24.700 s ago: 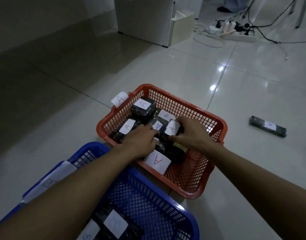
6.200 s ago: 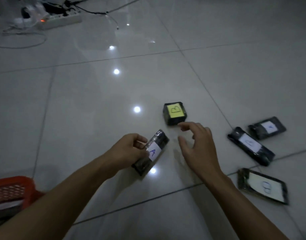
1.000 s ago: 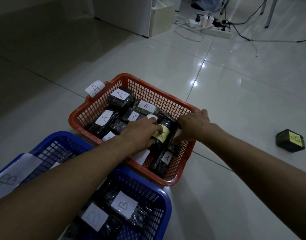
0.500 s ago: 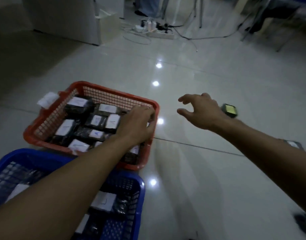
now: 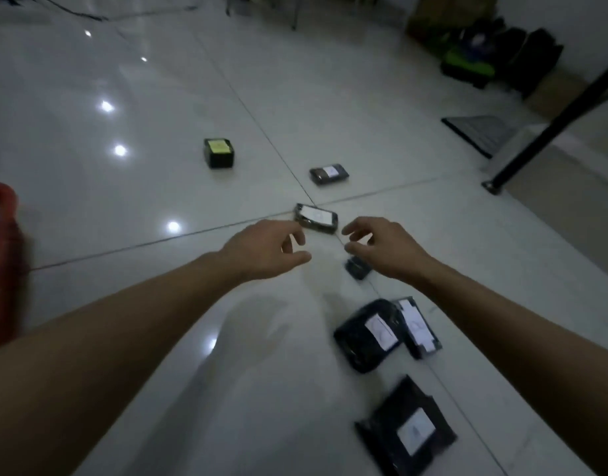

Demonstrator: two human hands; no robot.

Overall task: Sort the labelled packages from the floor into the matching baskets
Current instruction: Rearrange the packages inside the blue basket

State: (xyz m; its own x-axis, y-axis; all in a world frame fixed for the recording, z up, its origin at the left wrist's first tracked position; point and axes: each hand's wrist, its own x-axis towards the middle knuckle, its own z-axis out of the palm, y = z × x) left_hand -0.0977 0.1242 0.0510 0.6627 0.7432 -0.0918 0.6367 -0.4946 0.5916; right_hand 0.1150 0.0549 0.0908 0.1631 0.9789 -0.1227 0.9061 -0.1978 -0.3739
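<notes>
Floor: glossy tiles [image 5: 330, 80], packages scattered.
Labels: I read none; blurred.
Change: orange basket [image 5: 0, 262] now at left edge.
Hands: left hand [image 5: 264, 250], right hand [image 5: 381, 249] loosely spread, empty, near white-labelled package [image 5: 316, 218].

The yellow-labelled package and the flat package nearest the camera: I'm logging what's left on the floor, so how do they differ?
The yellow-labelled package is a small, blocky box; the nearest flat package is wide and thin. The first bears a yellow label, the second a white one. The first lies far beyond both hands, to their left; the second lies close in, under the right forearm. Both are dark, lie untouched on the tiled floor, and their letters are unreadable.
</notes>
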